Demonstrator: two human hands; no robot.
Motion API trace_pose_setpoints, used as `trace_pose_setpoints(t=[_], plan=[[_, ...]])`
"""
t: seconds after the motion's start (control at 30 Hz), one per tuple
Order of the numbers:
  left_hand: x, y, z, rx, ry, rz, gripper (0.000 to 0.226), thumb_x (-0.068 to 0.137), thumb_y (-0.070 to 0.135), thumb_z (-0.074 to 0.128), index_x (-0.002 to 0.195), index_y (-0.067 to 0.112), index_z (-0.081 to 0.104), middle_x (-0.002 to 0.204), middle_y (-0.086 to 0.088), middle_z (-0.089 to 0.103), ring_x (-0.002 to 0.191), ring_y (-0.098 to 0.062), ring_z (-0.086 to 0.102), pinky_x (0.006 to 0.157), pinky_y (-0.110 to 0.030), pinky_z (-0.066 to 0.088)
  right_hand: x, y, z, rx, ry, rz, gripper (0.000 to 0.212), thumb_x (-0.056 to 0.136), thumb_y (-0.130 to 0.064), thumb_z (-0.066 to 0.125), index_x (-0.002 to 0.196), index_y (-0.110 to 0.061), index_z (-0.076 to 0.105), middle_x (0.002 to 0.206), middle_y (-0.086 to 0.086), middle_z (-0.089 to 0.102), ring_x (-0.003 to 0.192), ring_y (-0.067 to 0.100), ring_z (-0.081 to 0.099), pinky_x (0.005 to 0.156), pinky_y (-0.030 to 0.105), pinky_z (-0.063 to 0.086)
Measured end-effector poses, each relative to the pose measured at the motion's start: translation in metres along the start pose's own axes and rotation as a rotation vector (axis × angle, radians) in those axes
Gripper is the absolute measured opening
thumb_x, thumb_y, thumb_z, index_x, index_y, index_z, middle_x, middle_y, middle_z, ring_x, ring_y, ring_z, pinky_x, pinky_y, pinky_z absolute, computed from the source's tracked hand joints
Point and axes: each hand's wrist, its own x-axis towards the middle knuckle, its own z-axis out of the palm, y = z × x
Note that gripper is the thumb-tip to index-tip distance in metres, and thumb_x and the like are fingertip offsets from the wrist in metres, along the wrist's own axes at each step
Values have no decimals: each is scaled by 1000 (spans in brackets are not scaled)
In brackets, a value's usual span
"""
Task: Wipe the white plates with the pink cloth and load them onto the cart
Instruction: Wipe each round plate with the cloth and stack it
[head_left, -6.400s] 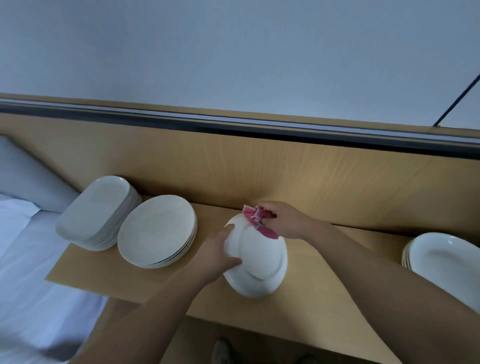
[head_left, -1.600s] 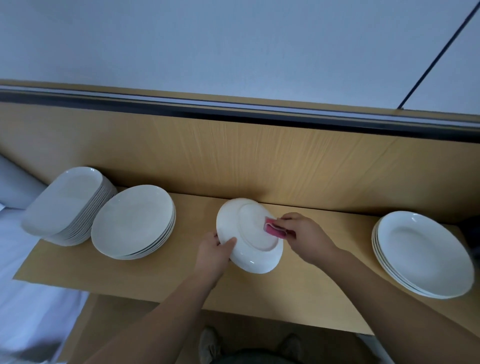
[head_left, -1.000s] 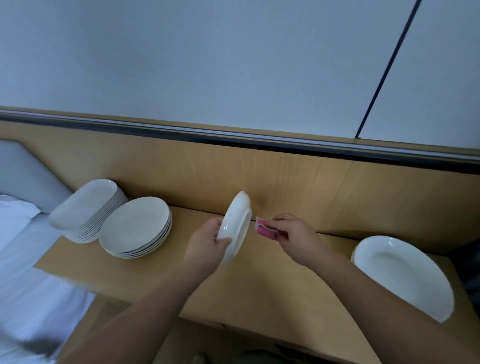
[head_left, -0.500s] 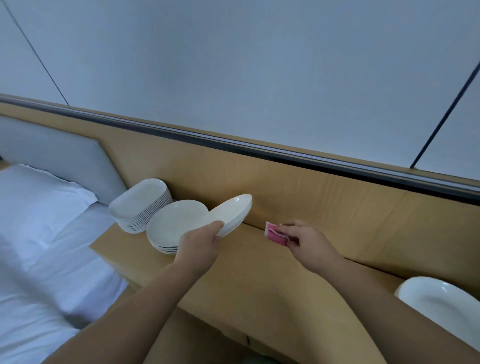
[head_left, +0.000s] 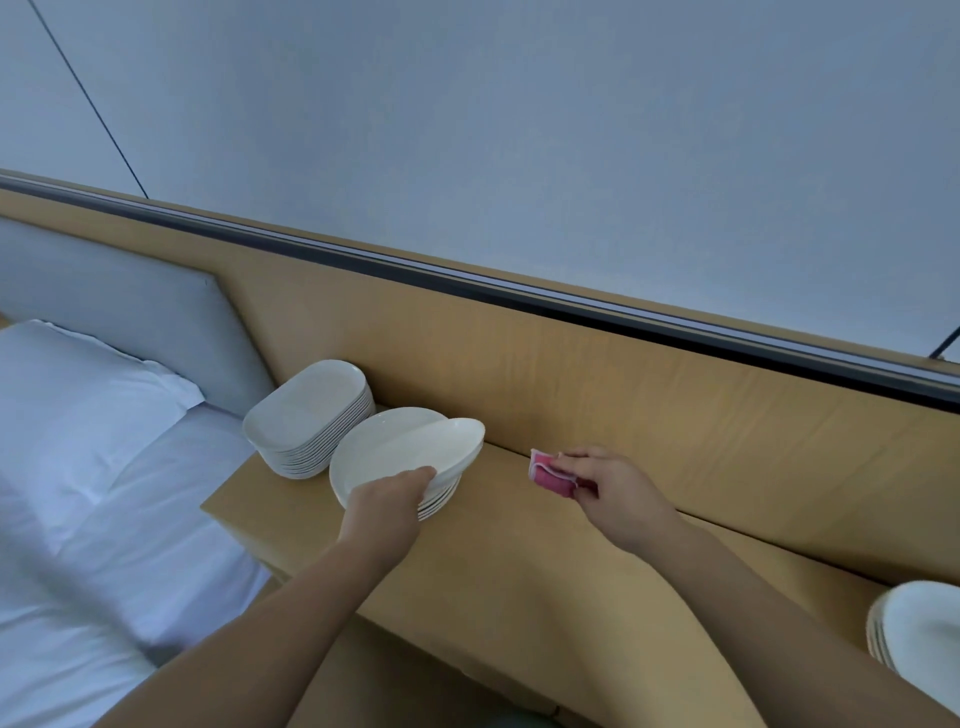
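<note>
From the head view I see my left hand (head_left: 387, 506) gripping a glossy white plate (head_left: 415, 449), tilted, over the round stack (head_left: 436, 499) near the shelf's (head_left: 519, 571) left end; my right hand (head_left: 618, 496) pinches the folded pink cloth (head_left: 550, 474).

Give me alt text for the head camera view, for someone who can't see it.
A left hand lowers a white plate onto a round plate stack on a wooden shelf, while the right hand holds a folded pink cloth. A second stack and a bed are left.
</note>
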Motion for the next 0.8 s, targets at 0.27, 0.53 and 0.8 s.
trace_pose_setpoints(t=[0.27,0.53,0.8], plan=[[8,-28,14,52,-102,7,51,96,10,38,143,29,39,131,7,58,112,-19,58,79,-29,41,17,-13,22,-27,-19,22,44,91,1,53,125,-24,64,122,-11,55,97,7,54,73,3,37],[15,-45,37,84,-241,-9,52,97,9,34,144,32,39,134,3,56,122,-20,52,90,-30,43,22,-17,34,-82,-38,38,42,92,0,52,125,-24,64,123,-10,54,100,8,53,75,5,35],[18,-56,54,17,-305,-53,29,95,15,39,115,25,57,111,1,64,101,-20,59,78,-29,45,16,-14,34,-88,-50,81,44,91,1,52,125,-24,65,123,-9,54,103,12,55,84,17,43]])
